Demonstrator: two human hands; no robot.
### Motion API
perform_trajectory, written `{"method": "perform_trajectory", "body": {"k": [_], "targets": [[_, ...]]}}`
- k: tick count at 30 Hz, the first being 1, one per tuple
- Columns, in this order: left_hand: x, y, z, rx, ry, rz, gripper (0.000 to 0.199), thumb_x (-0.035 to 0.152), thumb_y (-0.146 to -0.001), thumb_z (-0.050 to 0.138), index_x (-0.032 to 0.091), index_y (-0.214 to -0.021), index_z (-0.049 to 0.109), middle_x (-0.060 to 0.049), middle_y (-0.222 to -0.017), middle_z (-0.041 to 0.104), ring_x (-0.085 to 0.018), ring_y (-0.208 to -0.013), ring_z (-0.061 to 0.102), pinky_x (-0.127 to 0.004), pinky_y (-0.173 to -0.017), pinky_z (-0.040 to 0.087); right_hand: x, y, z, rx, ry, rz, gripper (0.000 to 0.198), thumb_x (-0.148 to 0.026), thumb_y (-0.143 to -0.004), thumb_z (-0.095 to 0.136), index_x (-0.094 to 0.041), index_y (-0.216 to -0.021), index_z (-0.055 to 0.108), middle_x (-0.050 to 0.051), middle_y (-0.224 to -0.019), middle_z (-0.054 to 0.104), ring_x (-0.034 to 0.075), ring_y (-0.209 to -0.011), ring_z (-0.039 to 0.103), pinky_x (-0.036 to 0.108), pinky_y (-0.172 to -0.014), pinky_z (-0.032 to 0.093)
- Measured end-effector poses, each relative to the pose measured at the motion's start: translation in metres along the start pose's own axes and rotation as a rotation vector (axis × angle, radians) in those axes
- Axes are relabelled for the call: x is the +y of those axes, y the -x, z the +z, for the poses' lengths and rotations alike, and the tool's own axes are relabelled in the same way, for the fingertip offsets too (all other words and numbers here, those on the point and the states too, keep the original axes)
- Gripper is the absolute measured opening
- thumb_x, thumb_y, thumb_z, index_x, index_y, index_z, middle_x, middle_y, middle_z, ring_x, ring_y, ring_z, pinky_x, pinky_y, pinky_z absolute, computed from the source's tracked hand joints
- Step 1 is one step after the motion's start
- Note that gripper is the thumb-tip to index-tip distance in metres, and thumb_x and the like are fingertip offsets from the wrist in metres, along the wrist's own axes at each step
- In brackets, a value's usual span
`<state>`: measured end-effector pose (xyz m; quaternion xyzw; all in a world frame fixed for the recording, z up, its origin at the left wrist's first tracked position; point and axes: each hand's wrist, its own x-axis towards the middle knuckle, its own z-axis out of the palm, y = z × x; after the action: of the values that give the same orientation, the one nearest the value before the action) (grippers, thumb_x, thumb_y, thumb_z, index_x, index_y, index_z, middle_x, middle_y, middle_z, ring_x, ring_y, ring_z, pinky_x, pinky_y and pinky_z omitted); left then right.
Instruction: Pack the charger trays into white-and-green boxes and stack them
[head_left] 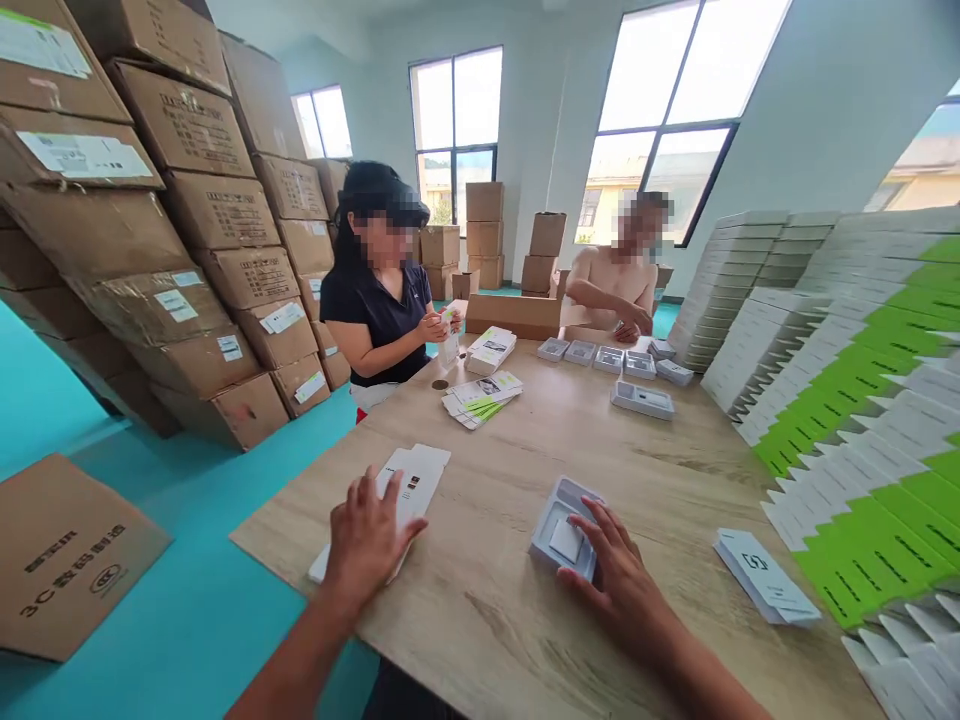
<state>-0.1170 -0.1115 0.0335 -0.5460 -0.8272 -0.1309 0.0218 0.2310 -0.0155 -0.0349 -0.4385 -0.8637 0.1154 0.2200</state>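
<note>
Our left hand (365, 535), fingers apart, is on a flat white carton (429, 472); our right hand (613, 560), fingers also spread, is over one plastic tray (574, 490) on the table (480, 550). That tray already holds one white piece (566, 540); the carton is unfolded. Beyond, we count about seven more trays (637, 408).

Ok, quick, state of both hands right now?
Left hand: open, spread over the white carton.
Right hand: open, loosely curved over the plastic tray.

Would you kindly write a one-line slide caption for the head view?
Left hand over a white carton, right hand at a plastic tray, two other people at the wooden table.
</note>
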Motion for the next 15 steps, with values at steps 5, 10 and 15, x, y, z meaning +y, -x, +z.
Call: {"method": "perform_trajectory", "body": {"k": [5,10,15], "targets": [[-0.037,-0.026,-0.023,-0.090,-0.055,-0.127,0.082,0.056,-0.084,0.065,0.011,-0.150,0.043,-0.026,-0.127,0.060,-0.050,-0.124,0.052,-0.064,-0.090,0.049,-0.004,-0.002,-0.003,0.008,-0.015,-0.012,0.062,-0.052,-0.091,0.066,-0.020,-0.143,0.058,0.019,-0.166,0.034,0.037,-0.156,0.026,0.059,-0.120,0.035],[-0.016,-0.013,-0.038,0.012,-0.034,-0.044,0.078,0.048,-0.087,0.061,0.016,-0.153,0.035,-0.021,-0.138,0.048,-0.042,-0.129,0.051,-0.052,-0.097,0.049,-0.027,0.003,-0.024,0.188,-0.140,-0.093,0.051,-0.048,-0.092,0.067,-0.022,-0.136,0.063,0.018,-0.162,0.041,0.038,-0.154,0.030,0.063,-0.121,0.031],[0.006,0.009,-0.048,0.033,0.300,0.241,0.074,0.064,-0.088,0.060,0.033,-0.150,0.037,-0.010,-0.139,0.046,-0.032,-0.118,0.062,-0.039,-0.085,0.057,-0.095,-0.025,-0.061,0.062,-0.866,0.081,0.059,-0.056,-0.091,0.063,-0.020,-0.138,0.057,0.017,-0.137,0.064,0.027,-0.111,0.069,0.040,-0.083,0.062]]}}
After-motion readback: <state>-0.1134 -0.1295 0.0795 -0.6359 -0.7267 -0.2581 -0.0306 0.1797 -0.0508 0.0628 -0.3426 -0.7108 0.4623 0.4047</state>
